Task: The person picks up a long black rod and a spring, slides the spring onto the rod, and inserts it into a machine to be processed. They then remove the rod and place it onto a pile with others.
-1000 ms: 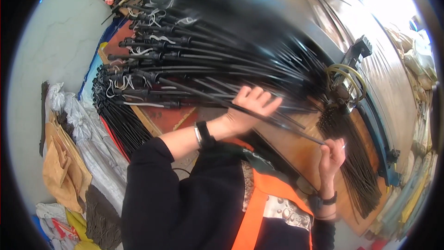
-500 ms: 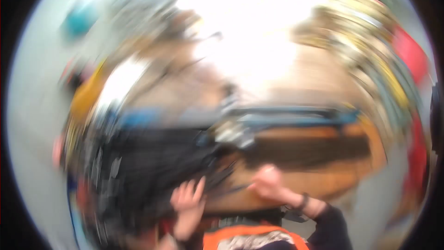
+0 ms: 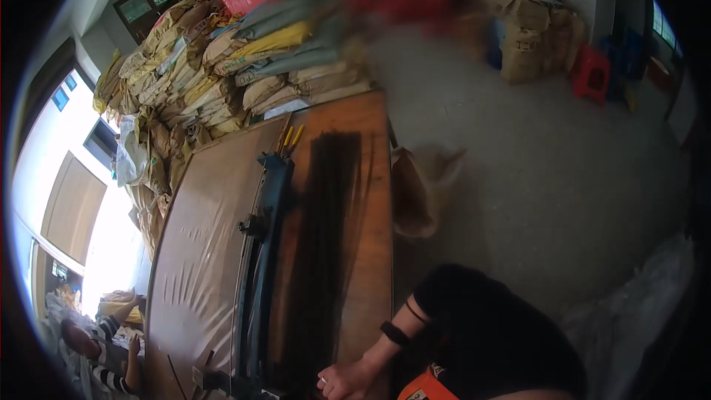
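At the lower edge, my right hand [image 3: 345, 383] rests near the table's edge with its fingers curled closed. A ring shows on one finger and a dark band on the wrist. What the fingers hold, if anything, is hidden. Right beside the hand lies the near end of a long bundle of thin dark strips [image 3: 322, 230] on the orange-brown wooden table [image 3: 374, 170]. Left of the bundle runs a long blue metal bar fixture [image 3: 265, 274] with a dark clamp-like block [image 3: 253, 225]. My left hand is out of view.
Stacked sacks [image 3: 200, 81] rise past the table's far end. Yellow-handled tools [image 3: 293, 138] sit at the bar's far end. A brown open sack [image 3: 415, 196] stands by the table's right side. A co-worker in striped sleeves [image 3: 111, 352] is at the lower left. A red stool [image 3: 590, 74] stands far right.
The view has swung to the right, so the table now runs away from me. My left hand has gone out of view. My right hand is now lower in the picture, still closed.
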### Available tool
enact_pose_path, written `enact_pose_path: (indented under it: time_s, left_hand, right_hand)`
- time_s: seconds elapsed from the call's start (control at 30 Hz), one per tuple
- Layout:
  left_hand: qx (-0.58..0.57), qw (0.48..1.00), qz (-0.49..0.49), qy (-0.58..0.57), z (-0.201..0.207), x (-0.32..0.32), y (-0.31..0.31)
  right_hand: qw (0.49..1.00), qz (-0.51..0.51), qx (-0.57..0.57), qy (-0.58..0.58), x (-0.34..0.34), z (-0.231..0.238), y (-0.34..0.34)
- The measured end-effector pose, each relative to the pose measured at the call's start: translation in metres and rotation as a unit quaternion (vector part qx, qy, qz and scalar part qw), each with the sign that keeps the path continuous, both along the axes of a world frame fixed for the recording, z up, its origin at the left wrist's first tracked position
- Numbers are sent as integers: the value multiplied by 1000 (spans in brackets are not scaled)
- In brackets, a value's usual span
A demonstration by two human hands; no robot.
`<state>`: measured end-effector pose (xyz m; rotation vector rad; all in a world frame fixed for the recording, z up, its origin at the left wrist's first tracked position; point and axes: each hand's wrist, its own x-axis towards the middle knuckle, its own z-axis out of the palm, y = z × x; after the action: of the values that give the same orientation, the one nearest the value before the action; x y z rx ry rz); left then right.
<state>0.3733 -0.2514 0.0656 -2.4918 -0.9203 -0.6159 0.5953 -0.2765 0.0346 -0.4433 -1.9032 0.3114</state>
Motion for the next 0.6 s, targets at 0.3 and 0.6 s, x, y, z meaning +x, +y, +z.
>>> enact_pose_path:
  time_s: [0.3,0.6]
  left_hand:
    - [-149,870,471,-14,-48,-137,-220]
    - [-89,945,300,-94,-137,-245,-94]
  right_hand:
    - [992,120,-23,-25,-119,-21,-23]
    - [984,-83,-65,-146,-177,-76,-3]
